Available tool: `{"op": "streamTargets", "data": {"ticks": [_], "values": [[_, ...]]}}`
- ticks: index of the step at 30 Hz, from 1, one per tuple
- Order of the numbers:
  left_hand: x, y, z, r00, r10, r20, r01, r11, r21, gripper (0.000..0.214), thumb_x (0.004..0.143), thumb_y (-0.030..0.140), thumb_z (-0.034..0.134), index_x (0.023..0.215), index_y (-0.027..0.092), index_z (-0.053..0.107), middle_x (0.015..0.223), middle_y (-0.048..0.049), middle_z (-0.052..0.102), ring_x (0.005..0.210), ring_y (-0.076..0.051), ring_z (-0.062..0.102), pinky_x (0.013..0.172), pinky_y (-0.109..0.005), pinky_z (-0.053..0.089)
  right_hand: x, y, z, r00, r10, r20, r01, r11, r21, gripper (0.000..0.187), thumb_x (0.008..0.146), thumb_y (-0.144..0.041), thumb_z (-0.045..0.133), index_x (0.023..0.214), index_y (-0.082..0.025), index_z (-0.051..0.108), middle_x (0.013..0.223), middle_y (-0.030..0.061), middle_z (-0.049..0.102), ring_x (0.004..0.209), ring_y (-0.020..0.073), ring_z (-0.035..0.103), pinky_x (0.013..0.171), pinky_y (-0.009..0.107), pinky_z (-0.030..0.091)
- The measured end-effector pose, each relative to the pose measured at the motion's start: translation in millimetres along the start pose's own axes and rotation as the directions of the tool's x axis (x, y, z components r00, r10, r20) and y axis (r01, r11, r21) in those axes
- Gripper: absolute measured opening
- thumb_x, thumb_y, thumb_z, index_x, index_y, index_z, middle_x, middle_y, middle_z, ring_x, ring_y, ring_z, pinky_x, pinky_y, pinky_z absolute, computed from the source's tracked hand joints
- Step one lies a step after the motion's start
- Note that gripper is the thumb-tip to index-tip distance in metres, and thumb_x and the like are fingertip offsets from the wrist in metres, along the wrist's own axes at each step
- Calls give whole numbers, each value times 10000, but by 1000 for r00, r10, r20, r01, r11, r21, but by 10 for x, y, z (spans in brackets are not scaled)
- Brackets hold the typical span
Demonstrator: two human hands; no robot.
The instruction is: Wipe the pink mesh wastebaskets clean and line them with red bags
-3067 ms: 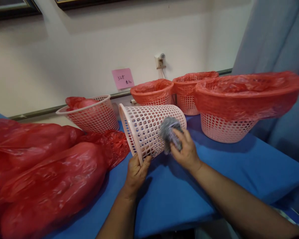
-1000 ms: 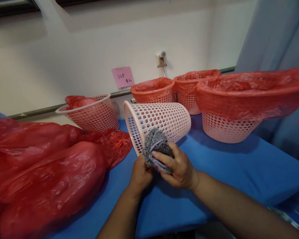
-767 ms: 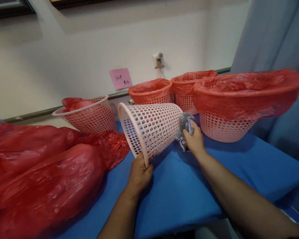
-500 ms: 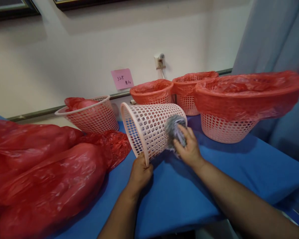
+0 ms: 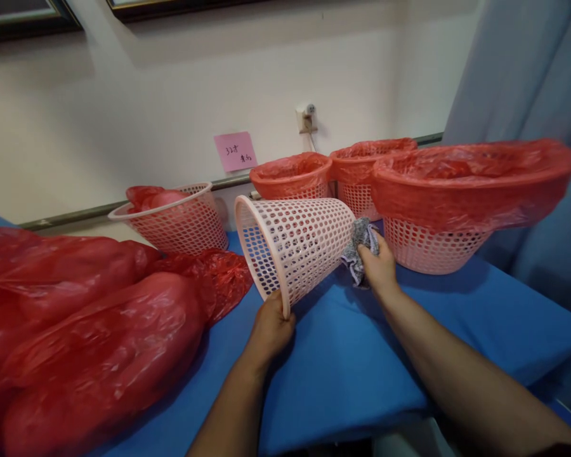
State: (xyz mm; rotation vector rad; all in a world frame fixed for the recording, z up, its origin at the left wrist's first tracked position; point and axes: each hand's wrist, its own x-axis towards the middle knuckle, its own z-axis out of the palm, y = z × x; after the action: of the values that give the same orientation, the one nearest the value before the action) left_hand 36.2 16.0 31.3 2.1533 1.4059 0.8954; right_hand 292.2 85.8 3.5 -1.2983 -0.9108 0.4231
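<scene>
Sideways, basket [image 5: 297,244] rim gripped — cloth [image 5: 360,241] at base.

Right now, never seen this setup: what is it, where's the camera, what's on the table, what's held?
No machine: these are a person's two bare hands, filmed by one head-worn camera looking forward and down. The left hand grips the rim of a pale pink perforated plastic basket tipped on its side over the blue table. The right hand holds a crumpled grey cloth against the basket's closed end. Behind stand baskets lined with red plastic bags; loose red bags are heaped at left.
</scene>
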Motion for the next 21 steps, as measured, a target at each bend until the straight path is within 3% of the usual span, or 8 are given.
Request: {"op": "streamTargets", "data": {"ticks": [3, 6, 10, 13, 15, 17, 19, 21], "values": [[-34, 58, 0, 997, 72, 15, -73, 997, 30, 483, 768, 107, 614, 1219, 199, 760, 1254, -106, 756, 1202, -325, 680, 1131, -521, 500, -248, -167, -23, 938, -338, 74, 340, 940, -13, 560, 860, -313, 628, 1405, -184, 620, 1303, 157, 630, 1229, 318, 641, 1124, 564, 498], [-102, 136, -21, 975, 115, -191, -131, 989, -75, 500, 868, 265, 684, 1363, 201, 671, 1370, -126, 700, 1290, -333, 637, 1157, -524, 472, -609, -361, -50, 713, -644, 278, 649, 756, 85, 593, 886, -232, 631, 1474, -253, 555, 1422, 144, 530, 1298, 298, 607, 1106, 502, 536], [-169, 196, -79, 926, 107, -362, -202, 950, -238, 368, 958, 309, 628, 1304, 207, 701, 1258, -105, 751, 1125, -280, 720, 1023, -415, 561, -856, -467, -86, 486, -771, 411, 778, 596, 199, 667, 848, -207, 661, 1497, -288, 526, 1455, 138, 485, 1235, 304, 637, 978, 463, 620], [-177, 216, -111, 934, 173, -311, -249, 943, -222, 260, 940, 283, 647, 1151, 198, 775, 1159, -96, 782, 999, -262, 740, 927, -376, 583, -871, -466, -91, 436, -804, 405, 797, 553, 240, 669, 837, -209, 660, 1486, -315, 536, 1438, 120, 507, 1203, 297, 651, 954, 463, 631], [-176, 217, -112, 936, 189, -296, -251, 949, -190, 257, 921, 256, 658, 1135, 195, 787, 1141, -97, 789, 999, -265, 740, 929, -378, 578, -808, -432, -74, 515, -767, 382, 757, 616, 216, 644, 844, -208, 645, 1472, -312, 550, 1434, 117, 527, 1238, 298, 638, 1006, 480, 606], [-178, 208, -104, 933, 166, -318, -226, 960, -162, 293, 907, 224, 642, 1164, 192, 781, 1156, -100, 790, 1037, -274, 738, 956, -395, 569, -663, -351, -44, 701, -640, 314, 639, 760, 121, 590, 861, -223, 618, 1447, -274, 578, 1394, 129, 571, 1248, 295, 635, 1064, 497, 567], [-180, 193, -94, 932, 142, -334, -196, 971, -134, 338, 872, 183, 614, 1170, 186, 774, 1149, -94, 791, 1037, -277, 737, 958, -406, 570, -445, -225, -13, 890, -411, 196, 418, 909, 11, 546, 862, -271, 606, 1406, -222, 616, 1303, 138, 634, 1195, 297, 657, 1083, 523, 543], [-177, 179, -85, 943, 123, -308, -160, 982, -99, 371, 813, 148, 589, 1133, 180, 772, 1096, -82, 792, 999, -274, 735, 928, -400, 578, -218, -93, 9, 984, -155, 89, 159, 987, -37, 544, 841, -328, 612, 1367, -193, 642, 1213, 132, 686, 1124, 305, 677, 1074, 566, 536]]}}
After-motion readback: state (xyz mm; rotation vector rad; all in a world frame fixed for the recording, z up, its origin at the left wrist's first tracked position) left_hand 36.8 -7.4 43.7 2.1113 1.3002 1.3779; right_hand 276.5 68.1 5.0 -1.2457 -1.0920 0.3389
